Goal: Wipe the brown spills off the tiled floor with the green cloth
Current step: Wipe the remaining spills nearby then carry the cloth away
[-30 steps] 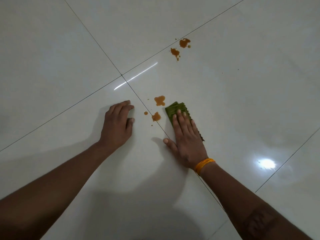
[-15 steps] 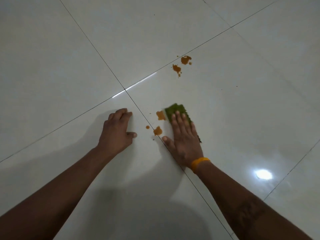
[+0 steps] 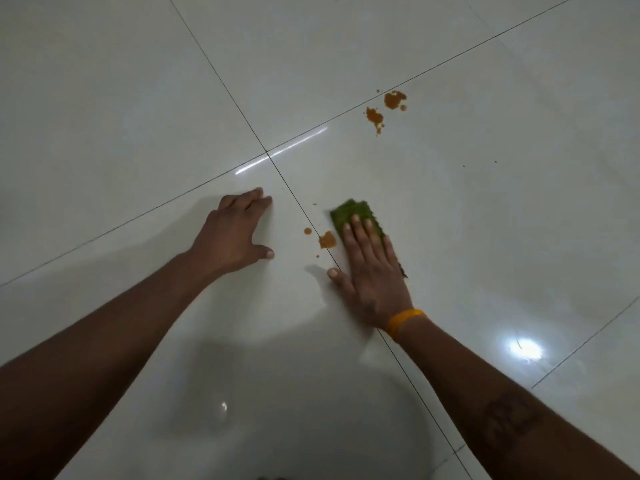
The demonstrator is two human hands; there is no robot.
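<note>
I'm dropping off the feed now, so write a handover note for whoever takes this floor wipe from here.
Right hand: flat on the green cloth, pressing it to the floor.
Left hand: empty, braced on the tile.
Left to wipe: near brown spill and small drops just left of the cloth; far pair of brown spills up ahead, untouched.

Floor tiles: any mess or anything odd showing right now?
Yes. Brown spills near the green cloth under the right hand: a blotch and small drop by the grout line. Two more blotches sit farther away.
</note>
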